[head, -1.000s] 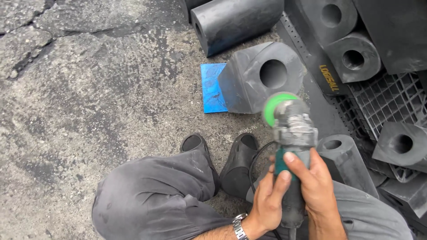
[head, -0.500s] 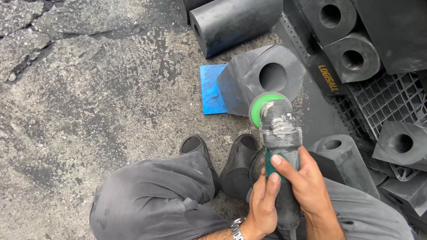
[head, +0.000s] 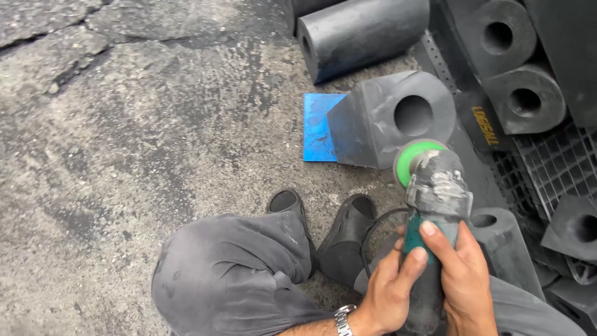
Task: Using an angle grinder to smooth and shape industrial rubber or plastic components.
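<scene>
Angle grinder [head: 432, 211] gripped in both hands.
Left hand [head: 388, 292] and right hand [head: 463, 280] clamp its body beside a black rubber block [head: 385, 118].

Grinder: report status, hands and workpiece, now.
Left hand and right hand both gripping angle grinder. Green disc at front edge of holed black block. Blue sheet under block; nothing in between.

Open asphalt [head: 124, 155] lies free to the left; black rubber blocks [head: 528, 99] and a crate [head: 547, 168] crowd the right.
</scene>
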